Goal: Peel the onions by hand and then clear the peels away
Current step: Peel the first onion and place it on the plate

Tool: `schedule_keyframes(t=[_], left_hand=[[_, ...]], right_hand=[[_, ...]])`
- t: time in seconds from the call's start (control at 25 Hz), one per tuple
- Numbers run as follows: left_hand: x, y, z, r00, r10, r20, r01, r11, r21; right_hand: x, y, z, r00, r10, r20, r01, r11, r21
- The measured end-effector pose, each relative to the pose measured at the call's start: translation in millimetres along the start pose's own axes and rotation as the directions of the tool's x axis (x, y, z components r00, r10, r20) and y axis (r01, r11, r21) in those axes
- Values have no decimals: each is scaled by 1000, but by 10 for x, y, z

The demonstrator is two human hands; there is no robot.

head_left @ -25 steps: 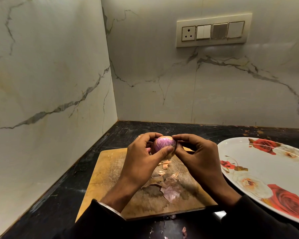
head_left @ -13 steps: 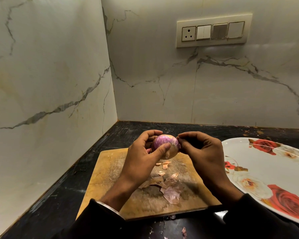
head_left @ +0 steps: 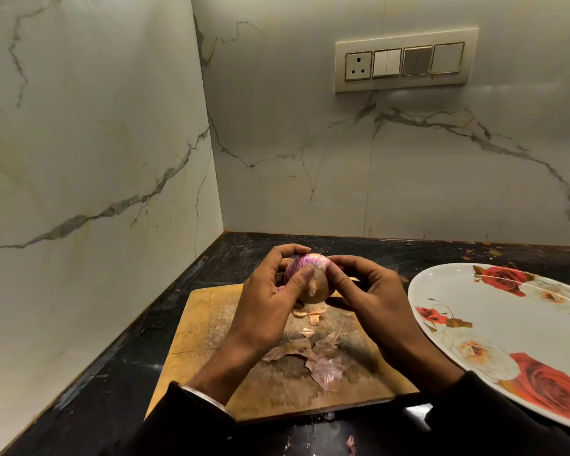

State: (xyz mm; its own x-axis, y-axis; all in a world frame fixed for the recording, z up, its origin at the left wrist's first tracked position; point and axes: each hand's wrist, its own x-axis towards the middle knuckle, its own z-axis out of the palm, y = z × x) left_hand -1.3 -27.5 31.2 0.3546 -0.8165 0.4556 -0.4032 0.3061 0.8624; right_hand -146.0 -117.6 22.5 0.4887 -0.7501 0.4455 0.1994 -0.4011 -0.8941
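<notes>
— While the onion (head_left: pixel 305 279) is up off the board, what is it like?

— Round and smooth, purple with pale streaks on the upper part, and a tan papery patch of dry skin on the lower side facing the camera. It is held in the air above the far half of the wooden cutting board (head_left: pixel 211 324), between both hands.

— How do the fingers sit on it?

— The left hand (head_left: pixel 267 302) curls around the onion's left side: the thumb lies across the front of it and the other fingers arch over the top and behind. The right hand (head_left: pixel 369 291) comes in from the right, its fingers bent, with the thumb and fingertips pinching at the upper right edge of the onion where purple meets tan. Whether they have a flap of skin between them, I cannot tell.

— And the board?

— Rectangular, light wood, scratched and stained darker near its middle. Loose peels (head_left: pixel 323 366) lie on it below the hands: thin, crinkled, pinkish and brown flakes, with a few small orange scraps nearer the onion.

— What carries the board?

— A black, glossy, scuffed surface (head_left: pixel 119 383), set into a corner of white marble-veined walls. An oval white plate (head_left: pixel 494 324) printed with red roses lies toward the right edge of the surface, just beside the board. Tiny peel bits (head_left: pixel 351 444) rest on the near edge of the surface, between dark sleeves.
</notes>
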Motion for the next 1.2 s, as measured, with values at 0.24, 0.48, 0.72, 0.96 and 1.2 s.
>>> schedule_keyframes(t=[0.24, 0.48, 0.72, 0.96, 1.2], left_hand=[[-1, -20, 16, 1000, -12, -5, 12, 1000, -7], [-2, -29, 23, 998, 35, -53, -33, 999, 28], [-7, -31, 25, 998, 40, -53, -35, 996, 80], [-7, -56, 46, 996, 83, -41, -71, 967, 245], [8, -68, 12, 999, -10, -37, 14, 992, 121]], right_hand=[[1, 61, 11, 999, -39, -6, 39, 998, -55], [0, 109, 51, 995, -103, -1, 102, 983, -155], [0, 131, 34, 992, -110, -69, 98, 982, -159], [-32, 62, 14, 988, -118, -96, 103, 983, -151], [-19, 38, 7, 990, -63, -125, 60, 998, -27]])
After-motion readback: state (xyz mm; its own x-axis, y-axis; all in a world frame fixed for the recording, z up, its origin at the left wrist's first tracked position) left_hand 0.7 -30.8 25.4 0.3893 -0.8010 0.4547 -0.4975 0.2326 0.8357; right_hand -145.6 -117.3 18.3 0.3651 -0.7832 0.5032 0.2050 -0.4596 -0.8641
